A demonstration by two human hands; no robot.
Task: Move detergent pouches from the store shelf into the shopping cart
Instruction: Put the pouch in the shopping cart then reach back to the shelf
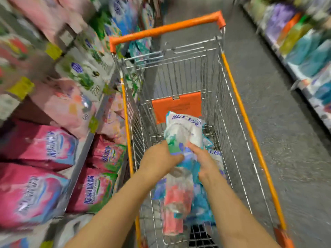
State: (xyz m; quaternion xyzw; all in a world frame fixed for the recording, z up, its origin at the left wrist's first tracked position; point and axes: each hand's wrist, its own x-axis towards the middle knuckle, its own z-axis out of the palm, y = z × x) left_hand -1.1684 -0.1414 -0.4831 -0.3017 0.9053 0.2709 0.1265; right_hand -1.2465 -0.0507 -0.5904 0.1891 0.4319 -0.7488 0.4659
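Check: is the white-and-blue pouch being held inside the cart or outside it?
Inside. The white-and-blue plastic detergent pouch, gripped by the left hand and right hand, is between the wire walls of the orange-trimmed shopping cart.

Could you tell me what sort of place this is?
Most likely a supermarket aisle: a wire shopping cart stands between a shelf of pink detergent pouches and another stocked shelf across the aisle, while the left hand and right hand grip a pouch.
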